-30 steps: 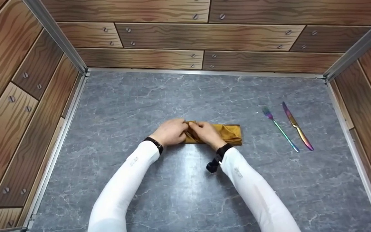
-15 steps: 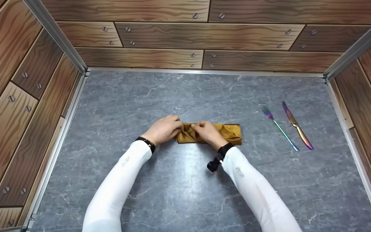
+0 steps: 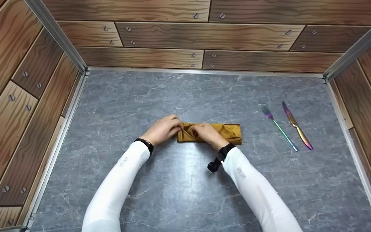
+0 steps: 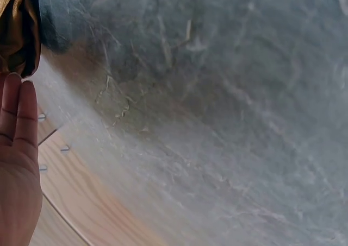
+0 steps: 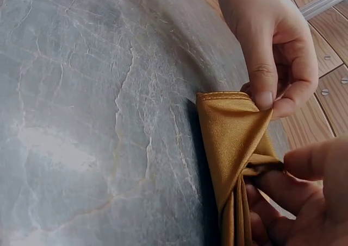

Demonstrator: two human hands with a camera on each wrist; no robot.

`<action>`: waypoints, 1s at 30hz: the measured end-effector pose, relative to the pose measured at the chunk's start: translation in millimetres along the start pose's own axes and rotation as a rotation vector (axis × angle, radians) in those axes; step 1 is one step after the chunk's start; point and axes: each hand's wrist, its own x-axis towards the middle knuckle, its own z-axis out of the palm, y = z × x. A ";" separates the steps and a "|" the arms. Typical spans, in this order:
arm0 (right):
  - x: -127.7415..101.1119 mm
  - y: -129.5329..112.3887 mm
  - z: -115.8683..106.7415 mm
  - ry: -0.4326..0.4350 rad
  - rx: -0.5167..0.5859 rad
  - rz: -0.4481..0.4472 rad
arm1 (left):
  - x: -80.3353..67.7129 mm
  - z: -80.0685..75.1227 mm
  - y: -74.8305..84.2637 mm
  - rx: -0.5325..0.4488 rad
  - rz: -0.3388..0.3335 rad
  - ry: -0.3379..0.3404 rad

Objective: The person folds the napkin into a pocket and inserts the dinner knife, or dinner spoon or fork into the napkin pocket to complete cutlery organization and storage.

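Note:
A mustard-gold cloth napkin [image 3: 232, 131], folded into a flat strip with a darker edge, lies on the grey marbled surface. At its left end my left hand [image 3: 163, 129] pinches the top layer between thumb and fingertips. My right hand [image 3: 208, 133] pinches gathered fabric near the strip's middle. Seen from the right wrist, the cloth [image 5: 225, 143] has a stitched hem, with a slanting fold running between both hands. Only a bunched bit of cloth [image 4: 17, 34] and the palm side of the left hand [image 4: 19, 164] show in the left wrist view.
To the right lie an iridescent fork [image 3: 282, 130] and, beside it, a matching knife [image 3: 296, 125]. Wood-print walls [image 3: 159, 58] with metal edging enclose the back and sides. A small black device [image 3: 214, 166] hangs from the right wrist strap.
My left hand has moved left from beside the right hand, spreading the strip's left end into view. The right hand has barely shifted. Fork and knife are unmoved.

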 end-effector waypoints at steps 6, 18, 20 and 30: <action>-2.9 1.2 -2.5 -0.016 0.026 -0.006 | -0.8 2.0 -2.6 -0.049 -0.022 0.003; -3.7 6.5 5.8 -0.020 0.064 -0.052 | -1.4 4.2 -3.2 -0.093 -0.091 -0.008; -4.3 7.4 6.0 -0.030 0.046 -0.062 | -2.4 4.6 -3.0 -0.100 -0.097 -0.011; -7.2 9.2 4.6 -0.065 0.058 -0.079 | -4.8 4.3 -3.0 -0.108 -0.107 -0.032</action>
